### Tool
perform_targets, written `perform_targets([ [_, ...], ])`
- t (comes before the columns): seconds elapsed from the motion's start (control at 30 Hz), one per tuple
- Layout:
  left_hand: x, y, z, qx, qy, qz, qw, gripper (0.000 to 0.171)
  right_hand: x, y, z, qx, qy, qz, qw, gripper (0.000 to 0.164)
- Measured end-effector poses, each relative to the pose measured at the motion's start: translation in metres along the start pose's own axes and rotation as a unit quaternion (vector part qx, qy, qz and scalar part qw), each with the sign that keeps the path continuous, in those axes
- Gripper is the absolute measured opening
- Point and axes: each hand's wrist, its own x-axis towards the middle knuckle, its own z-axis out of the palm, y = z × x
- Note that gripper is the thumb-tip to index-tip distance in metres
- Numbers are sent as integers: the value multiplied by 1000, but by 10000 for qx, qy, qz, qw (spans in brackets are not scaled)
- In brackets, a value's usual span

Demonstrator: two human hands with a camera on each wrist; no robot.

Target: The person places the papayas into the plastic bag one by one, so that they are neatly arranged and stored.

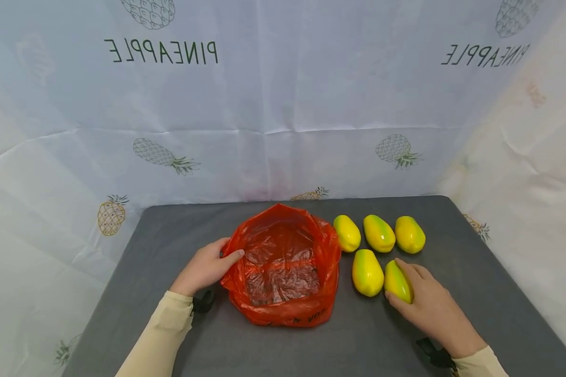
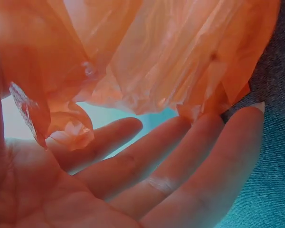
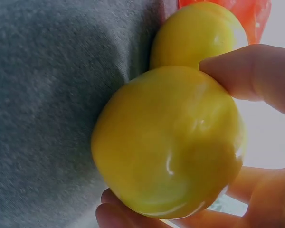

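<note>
A red plastic bag [image 1: 283, 314] stands on the grey table with its mouth spread wide. At its left rim is my left hand [image 1: 208, 268], the thumb over the edge inside and the fingers along the outside; the left wrist view shows the thin film of the bag [image 2: 147, 57] above those fingers. My right hand [image 1: 429, 301] grips a yellow-green mango [image 1: 397, 281] from the right, thumb on the near side and fingers round the far side. In the right wrist view this mango [image 3: 166, 142] hides part of another mango [image 3: 194, 35] behind it.
Beside the held fruit lies one mango [image 1: 368, 273]. Behind it, three more form a row: a mango [image 1: 347, 233] against the bag, a middle mango [image 1: 379, 233] and a right mango [image 1: 410, 234]. A pineapple-print curtain [image 1: 283, 94] hangs behind the grey table [image 1: 273, 351].
</note>
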Motion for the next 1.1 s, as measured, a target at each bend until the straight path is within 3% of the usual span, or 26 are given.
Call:
perform_targets([
  [0.23,-2,1,-7,-132,-128,-131,9997,59,4,-4,-11,-50,86,-56,9999,91],
  [0.5,0,1,-17,-145,-292,-153,9994,51,19,-25,-33,2,276,-318,9991,92],
  [0.77,3,-1,-16,-222,-174,-203,9994,50,38,-60,-42,302,412,-802,9955,86],
  [1.1,8,6,-2,-221,-73,-164,9996,50,63,-115,-30,691,423,-1271,9886,80],
])
